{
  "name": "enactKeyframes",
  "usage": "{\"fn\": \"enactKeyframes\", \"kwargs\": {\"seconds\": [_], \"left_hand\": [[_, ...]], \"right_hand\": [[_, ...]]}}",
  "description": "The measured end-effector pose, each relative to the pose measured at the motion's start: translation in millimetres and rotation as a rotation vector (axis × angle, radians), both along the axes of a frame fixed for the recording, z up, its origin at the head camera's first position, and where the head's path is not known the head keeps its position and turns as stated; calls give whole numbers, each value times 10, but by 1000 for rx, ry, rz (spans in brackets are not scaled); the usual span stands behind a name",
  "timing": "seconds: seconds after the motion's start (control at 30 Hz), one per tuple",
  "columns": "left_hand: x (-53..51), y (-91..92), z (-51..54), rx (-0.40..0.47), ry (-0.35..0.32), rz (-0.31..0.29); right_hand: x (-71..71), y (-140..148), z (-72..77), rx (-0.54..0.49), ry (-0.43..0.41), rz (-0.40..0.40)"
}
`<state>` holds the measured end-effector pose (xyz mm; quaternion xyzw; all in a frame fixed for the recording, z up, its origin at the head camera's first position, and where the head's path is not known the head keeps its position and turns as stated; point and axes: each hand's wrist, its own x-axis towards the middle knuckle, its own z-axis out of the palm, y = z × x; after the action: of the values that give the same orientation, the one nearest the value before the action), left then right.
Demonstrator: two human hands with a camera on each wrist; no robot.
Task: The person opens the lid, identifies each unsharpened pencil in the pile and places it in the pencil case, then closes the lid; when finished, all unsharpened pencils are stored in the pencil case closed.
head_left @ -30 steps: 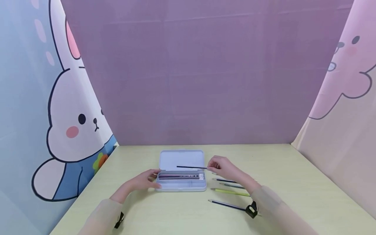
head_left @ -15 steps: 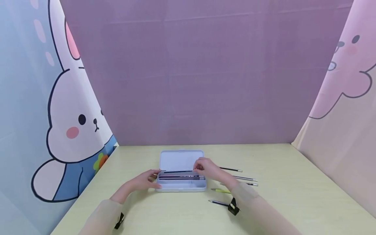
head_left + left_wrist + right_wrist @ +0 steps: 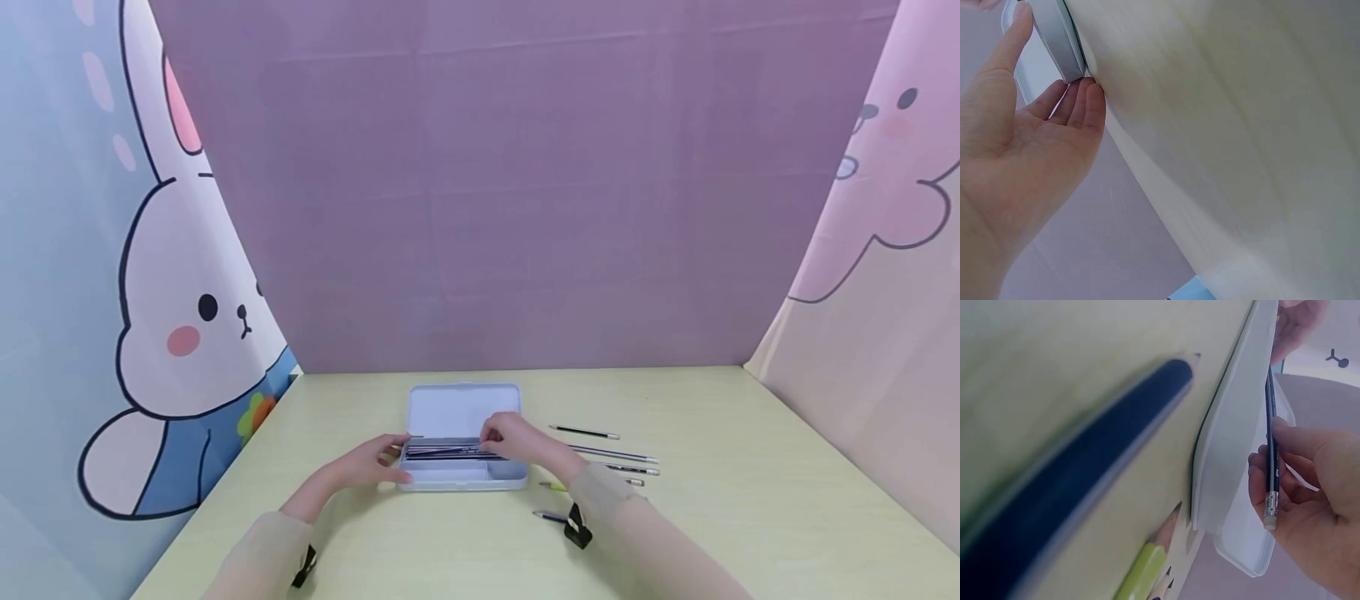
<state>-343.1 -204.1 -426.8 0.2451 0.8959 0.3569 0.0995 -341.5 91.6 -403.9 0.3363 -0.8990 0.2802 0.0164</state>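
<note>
A white pencil case [image 3: 450, 485] lies with its lid [image 3: 457, 408] raised at the back and several dark pencils [image 3: 431, 451] in its rear compartment. My left hand [image 3: 365, 461] holds the case's left end, thumb at the front corner and fingers at the back. In the left wrist view those fingertips [image 3: 1094, 94] touch the case's end wall [image 3: 1060, 44]. Over the rear compartment my right hand [image 3: 517, 437] pinches a dark pencil [image 3: 1274, 469] between thumb and fingers. Its white eraser end points toward my palm in the right wrist view.
On the table right of the case lie several loose pencils: a dark one [image 3: 585, 432] at the back, others [image 3: 618, 455] nearer, a yellow-green one [image 3: 553, 486] partly under my right arm, and a dark one [image 3: 550, 517] in front. A purple cloth [image 3: 487, 208] hangs behind.
My right hand has moved left with the pencil, from beside the case to above its rear compartment, and lowered it there. My left hand stays at the case's left end.
</note>
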Motion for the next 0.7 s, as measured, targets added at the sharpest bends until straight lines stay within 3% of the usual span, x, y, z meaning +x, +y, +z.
{"fn": "enactKeyframes", "kwargs": {"seconds": [0.23, 0.43, 0.7], "left_hand": [[5, -1, -22, -17, -10, 32], [11, 0, -6, -11, -5, 22], [32, 1, 16, -8, -11, 21]], "right_hand": [[-38, -35, -45, 23, -24, -27], [-59, -11, -43, 35, -27, -40], [-109, 90, 20, 41, 22, -57]]}}
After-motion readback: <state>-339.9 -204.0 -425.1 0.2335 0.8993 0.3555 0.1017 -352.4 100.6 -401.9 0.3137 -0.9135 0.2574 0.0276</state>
